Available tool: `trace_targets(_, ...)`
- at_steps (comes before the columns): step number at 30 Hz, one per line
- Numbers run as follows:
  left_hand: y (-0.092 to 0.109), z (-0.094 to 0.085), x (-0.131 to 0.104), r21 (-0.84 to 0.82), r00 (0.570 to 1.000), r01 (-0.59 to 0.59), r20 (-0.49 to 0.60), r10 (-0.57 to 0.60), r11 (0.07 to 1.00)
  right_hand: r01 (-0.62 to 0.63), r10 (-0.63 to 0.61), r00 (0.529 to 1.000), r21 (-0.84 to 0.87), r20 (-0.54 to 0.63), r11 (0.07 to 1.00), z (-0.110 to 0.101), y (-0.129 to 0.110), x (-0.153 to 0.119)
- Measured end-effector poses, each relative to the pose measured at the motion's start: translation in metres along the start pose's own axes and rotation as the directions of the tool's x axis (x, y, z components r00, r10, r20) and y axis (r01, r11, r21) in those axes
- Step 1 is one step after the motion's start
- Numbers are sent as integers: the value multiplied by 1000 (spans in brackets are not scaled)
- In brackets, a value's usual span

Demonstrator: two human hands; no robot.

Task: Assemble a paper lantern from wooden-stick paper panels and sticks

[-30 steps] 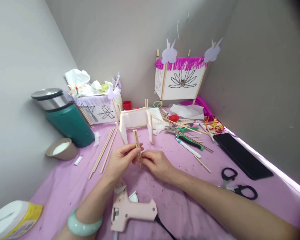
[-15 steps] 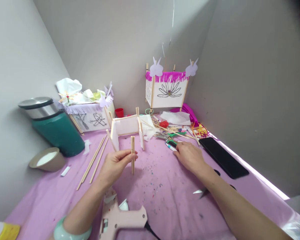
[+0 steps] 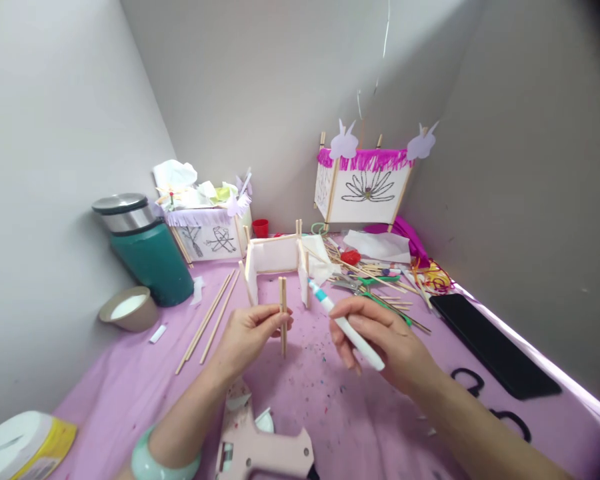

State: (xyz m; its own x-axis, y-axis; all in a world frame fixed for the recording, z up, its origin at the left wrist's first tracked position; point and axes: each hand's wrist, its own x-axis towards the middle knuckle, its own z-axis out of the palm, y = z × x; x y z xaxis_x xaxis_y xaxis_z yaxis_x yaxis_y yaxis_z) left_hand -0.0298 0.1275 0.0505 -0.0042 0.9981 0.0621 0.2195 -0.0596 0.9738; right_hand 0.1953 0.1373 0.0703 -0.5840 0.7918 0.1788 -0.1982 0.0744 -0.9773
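My left hand is closed around a pair of short wooden sticks, held upright side by side over the tablecloth. In my right hand is a white marker pen with a blue-green band, its tip pointing up and left toward the sticks. The fingers grip it near the middle. Just beyond both hands stands a small frame of sticks and white paper, its near side without a panel. Below my left hand lies a pale pink hot glue gun.
Loose sticks lie left. Left and behind are a green flask, a bowl and a paper lantern. Another lantern hangs at the back above green-handled scissors. On the right are a black phone and black scissor handles.
My right hand has picked up the white marker pen from the table and brought it toward the sticks. My left hand still holds the sticks. The view has shifted left.
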Motion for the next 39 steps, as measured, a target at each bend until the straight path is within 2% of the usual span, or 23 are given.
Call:
trace_targets(2,1,0,-1,-4,1000,3,-2,-3,1000,5,-16,992,90,128,996,12,0,-3)
trace_targets(3,1,0,-1,-9,1000,4,-2,-4,1000,50,-60,985,62,161,997,16,1,-4)
trace_targets(5,1,1,-2,-25,1000,7,0,-7,1000,249,-224,959,-145,173,957,21,6,-7)
trace_targets(6,1,1,-2,-35,1000,9,1,-9,999,372,-330,926,-294,182,881,22,9,-8)
trace_targets(8,0,1,-1,-50,1000,14,-1,-14,999,547,-512,827,-544,233,636,23,14,-8)
trace_targets(10,-1,1,-1,-55,1000,17,-9,-17,998,612,-607,740,-664,289,430,24,15,-7)
trace_targets(12,-1,1,-1,-44,1000,10,-15,-10,999,592,-638,715,-733,286,334,27,14,-5)
trace_targets(14,0,1,-1,-24,1000,-8,-12,8,1000,525,-652,721,-800,235,291,31,12,-4)
trace_targets(17,1,0,-3,6,1000,-30,1,30,1000,427,-675,725,-858,137,285,35,14,-1)
trace_targets(19,1,0,-3,11,999,-35,10,35,999,414,-672,733,-854,106,316,36,18,2)
trace_targets(23,0,0,-3,13,1000,-31,6,31,999,444,-657,746,-818,112,365,36,25,7)
trace_targets(28,1,0,-4,27,1000,-25,5,25,999,491,-712,693,-798,114,350,38,25,10)
trace_targets(34,1,0,-4,10,1000,-30,7,30,999,494,-696,709,-785,115,373,37,28,12)
trace_targets(39,0,0,-2,16,999,-37,10,37,999,505,-704,698,-785,127,359,38,28,13)
